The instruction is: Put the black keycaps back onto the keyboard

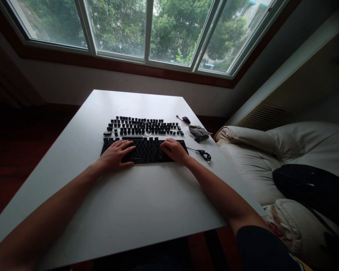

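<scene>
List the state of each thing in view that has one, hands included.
Keyboard: flat on the table, most caps apparently off.
Keycaps: loose, laid out in rows beyond the keyboard.
Cable: bundled.
Grey cloth: crumpled.
Left hand: fingers spread, on the keyboard's left side.
Right hand: fingers bent, at the keyboard's right side; grip unclear.
Window: whether fully shut, cannot tell.

Between the left hand (116, 153) and right hand (175, 150) I have an open gap over the keyboard (147, 151); past it, rows of loose keycaps (141, 131) bar any low path. On the right, the coiled cable (204, 153) and grey cloth (199, 132) crowd me. I could slide in across the bare near tabletop (149, 207), between the forearms (64, 201)
</scene>
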The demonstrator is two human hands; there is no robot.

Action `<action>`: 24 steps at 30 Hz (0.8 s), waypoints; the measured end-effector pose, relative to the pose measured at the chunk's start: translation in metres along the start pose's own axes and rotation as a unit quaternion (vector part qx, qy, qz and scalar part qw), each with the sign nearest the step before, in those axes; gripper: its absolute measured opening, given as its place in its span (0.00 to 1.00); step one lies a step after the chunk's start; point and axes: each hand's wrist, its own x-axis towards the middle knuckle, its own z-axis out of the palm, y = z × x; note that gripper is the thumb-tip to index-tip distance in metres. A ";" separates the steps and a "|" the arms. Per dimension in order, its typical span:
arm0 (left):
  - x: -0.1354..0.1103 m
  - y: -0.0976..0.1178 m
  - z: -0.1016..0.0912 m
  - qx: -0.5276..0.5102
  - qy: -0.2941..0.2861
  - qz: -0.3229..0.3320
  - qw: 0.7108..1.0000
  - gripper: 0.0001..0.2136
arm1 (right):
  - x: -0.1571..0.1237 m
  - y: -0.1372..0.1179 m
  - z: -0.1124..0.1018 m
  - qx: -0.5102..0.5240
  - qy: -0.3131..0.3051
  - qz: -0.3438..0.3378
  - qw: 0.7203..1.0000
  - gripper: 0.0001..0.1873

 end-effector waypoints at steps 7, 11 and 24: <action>0.000 0.000 -0.002 -0.010 -0.001 -0.001 1.000 0.34 | 0.049 0.046 0.008 -0.020 -0.019 0.034 0.999 0.08; 0.000 0.000 -0.002 -0.015 -0.005 0.002 1.000 0.34 | 0.067 0.062 0.018 0.036 -0.074 0.061 0.995 0.06; -0.001 0.005 -0.003 -0.009 -0.006 -0.009 1.000 0.35 | 0.070 0.054 0.022 0.018 -0.026 0.068 0.997 0.05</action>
